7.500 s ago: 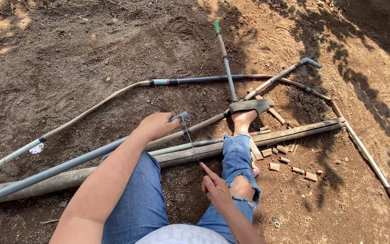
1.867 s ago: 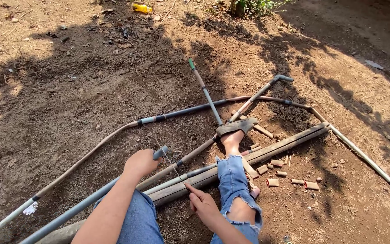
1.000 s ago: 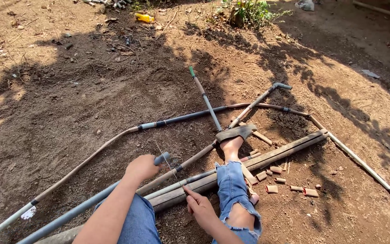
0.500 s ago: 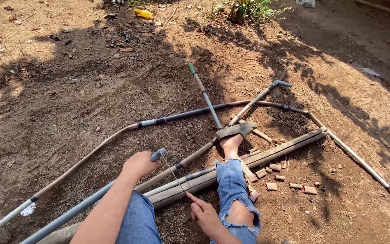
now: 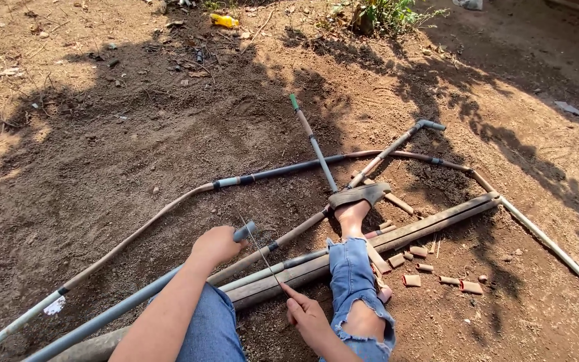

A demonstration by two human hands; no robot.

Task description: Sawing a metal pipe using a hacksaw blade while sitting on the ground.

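Two hands work low over bare soil. Left hand (image 5: 217, 245) is closed around the end of a grey pipe (image 5: 135, 305) that runs toward the lower left corner of the ground. Right hand (image 5: 306, 318) pinches the lower end of a thin hacksaw blade (image 5: 261, 248); the blade slants up across the grey pipe just beside the left hand. Sandalled foot (image 5: 356, 201) presses on crossed pipes. Short cut pipe pieces (image 5: 437, 275) lie right of the leg on the soil.
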